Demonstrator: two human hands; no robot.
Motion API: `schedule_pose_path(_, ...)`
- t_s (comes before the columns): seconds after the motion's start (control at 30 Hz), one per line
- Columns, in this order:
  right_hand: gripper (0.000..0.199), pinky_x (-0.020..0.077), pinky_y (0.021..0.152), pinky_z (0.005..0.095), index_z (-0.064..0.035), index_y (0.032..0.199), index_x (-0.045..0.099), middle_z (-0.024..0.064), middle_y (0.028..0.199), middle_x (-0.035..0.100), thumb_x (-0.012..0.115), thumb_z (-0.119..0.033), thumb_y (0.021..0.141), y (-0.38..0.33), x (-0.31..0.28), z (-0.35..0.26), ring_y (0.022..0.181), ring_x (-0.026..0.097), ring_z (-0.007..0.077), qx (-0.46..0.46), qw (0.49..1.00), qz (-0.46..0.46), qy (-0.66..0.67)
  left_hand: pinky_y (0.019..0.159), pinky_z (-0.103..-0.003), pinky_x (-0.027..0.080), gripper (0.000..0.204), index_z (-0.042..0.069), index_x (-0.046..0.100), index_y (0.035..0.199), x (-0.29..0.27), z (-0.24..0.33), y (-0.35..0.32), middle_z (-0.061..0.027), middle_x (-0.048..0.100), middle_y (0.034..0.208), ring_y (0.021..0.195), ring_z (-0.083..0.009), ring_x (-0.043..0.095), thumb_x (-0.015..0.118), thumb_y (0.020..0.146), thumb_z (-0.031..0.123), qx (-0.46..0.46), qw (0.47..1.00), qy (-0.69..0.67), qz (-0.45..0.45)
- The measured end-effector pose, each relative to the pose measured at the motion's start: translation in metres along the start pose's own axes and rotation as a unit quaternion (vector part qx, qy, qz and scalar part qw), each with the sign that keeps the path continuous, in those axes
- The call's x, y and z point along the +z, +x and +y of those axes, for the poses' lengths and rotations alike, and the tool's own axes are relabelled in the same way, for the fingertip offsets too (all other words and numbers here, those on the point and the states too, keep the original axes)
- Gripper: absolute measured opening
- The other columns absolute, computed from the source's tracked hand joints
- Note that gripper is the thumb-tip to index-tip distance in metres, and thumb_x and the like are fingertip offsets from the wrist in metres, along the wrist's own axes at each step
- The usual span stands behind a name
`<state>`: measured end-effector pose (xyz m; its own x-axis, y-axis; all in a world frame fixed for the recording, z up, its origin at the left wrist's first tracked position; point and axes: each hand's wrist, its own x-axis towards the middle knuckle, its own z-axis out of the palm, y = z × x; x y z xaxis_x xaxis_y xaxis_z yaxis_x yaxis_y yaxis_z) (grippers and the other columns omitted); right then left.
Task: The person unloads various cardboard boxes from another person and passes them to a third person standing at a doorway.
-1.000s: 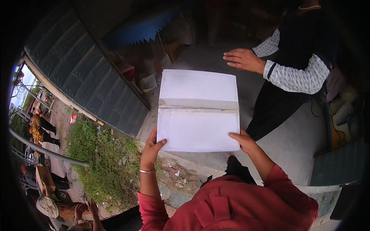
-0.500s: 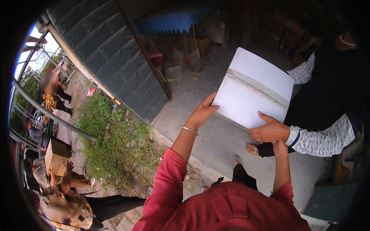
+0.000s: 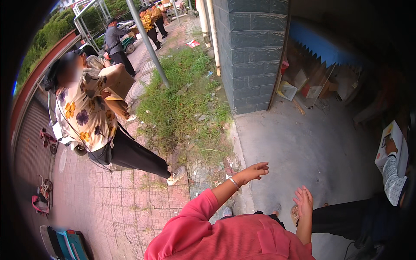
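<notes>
My left hand (image 3: 252, 173) hangs in the air above the edge of the grey concrete floor (image 3: 277, 143), its fingers stretched out and nothing in them. A silver bangle circles that wrist. Lower and to the right, my right hand (image 3: 304, 200) is raised with its fingers extended, also holding nothing. At the far right a white cardboard box (image 3: 398, 149) is in the grip of another person, whose patterned sleeve (image 3: 392, 175) reaches to it. Neither of my hands touches the box.
On the left a person in a flowered shirt (image 3: 84, 115) stands beside a brown cardboard box (image 3: 118, 80) on pink paving (image 3: 125, 195). A grey pole (image 3: 149, 45) rises from the grass (image 3: 184, 95). A dark tiled pillar (image 3: 255, 52) borders the dim room, with boxes under a blue cover (image 3: 318, 41).
My hands have come off the white box, and it has moved to the far right with the other person. My view has swung left toward the paving and the person in the flowered shirt.
</notes>
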<state>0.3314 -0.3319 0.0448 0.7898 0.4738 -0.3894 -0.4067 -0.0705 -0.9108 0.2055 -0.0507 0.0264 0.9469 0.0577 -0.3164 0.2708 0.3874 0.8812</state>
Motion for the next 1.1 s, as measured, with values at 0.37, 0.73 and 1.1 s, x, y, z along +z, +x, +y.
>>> schedule_pose_path(0.37,0.045,0.0447,0.082,0.0380,0.0015,0.125,0.036,0.0228,0.120,0.045,0.047,-0.023,0.089,0.022,0.116,-0.018,0.106,0.050,0.0294,0.027,0.982,-0.140,-0.121,0.092,-0.035,0.037,0.061,0.003,0.021,0.135,-0.084,-0.026,-0.157,-0.0128,0.037,0.132,0.117,-0.0248,0.041,0.050,0.086,0.025,0.064,0.962,-0.128,0.231)
schedule_pose_path(0.73,0.057,0.0425,0.086,0.0359,0.0033,0.128,0.031,0.0194,0.123,0.043,0.053,-0.028,0.085,0.013,0.203,-0.028,0.112,0.045,0.0258,0.071,0.959,-0.246,-0.123,0.090,-0.033,0.038,0.044,0.002,0.038,0.127,-0.111,0.074,-0.225,-0.0133,0.047,0.123,0.113,-0.0232,0.046,0.049,0.086,0.016,0.286,0.893,0.025,0.347)
schedule_pose_path(1.1,0.080,0.0370,0.090,0.0451,-0.0017,0.134,0.019,0.0169,0.136,0.022,0.058,-0.044,0.079,-0.044,0.318,-0.028,0.121,0.031,0.0339,0.211,0.891,-0.399,-0.048,0.089,-0.037,0.038,0.050,-0.003,0.050,0.114,-0.214,0.243,-0.196,-0.0187,0.055,0.110,0.111,-0.0336,0.046,0.055,0.082,0.035,0.308,0.603,0.585,0.448)
